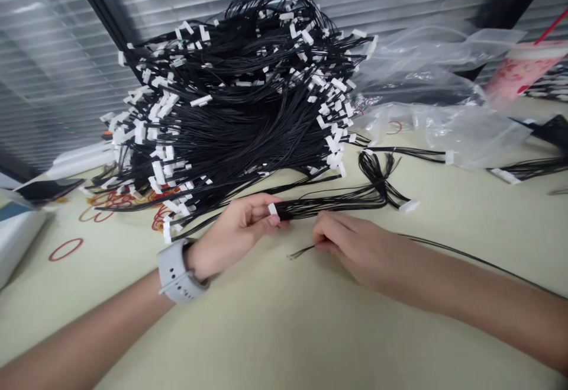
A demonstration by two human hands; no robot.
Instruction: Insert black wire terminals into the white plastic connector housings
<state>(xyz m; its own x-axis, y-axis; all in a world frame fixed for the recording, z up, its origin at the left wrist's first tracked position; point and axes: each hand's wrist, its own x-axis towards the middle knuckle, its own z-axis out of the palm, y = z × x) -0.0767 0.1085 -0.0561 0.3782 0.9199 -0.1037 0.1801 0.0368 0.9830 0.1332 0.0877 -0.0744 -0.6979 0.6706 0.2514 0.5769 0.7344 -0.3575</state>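
Observation:
My left hand [239,227] pinches a bundle of thin black wires [328,200] just behind a small white connector [272,209]. The bundle's far end carries another white connector [409,205] and loops loosely. My right hand [341,242] is shut on a single thin black wire [479,263], whose split end [300,252] pokes out to the left of my fingers. Behind both hands rises a large heap of black wire harnesses [231,100] with many white connectors. Its near edge lies just beyond my left hand.
Clear plastic bags [435,100] lie behind the loose harnesses [408,153] at right. A pink-printed cup [523,70] stands at the back right. A red rubber band [65,249] lies on the pale green mat [266,331], and a white box [18,236] sits at the left edge.

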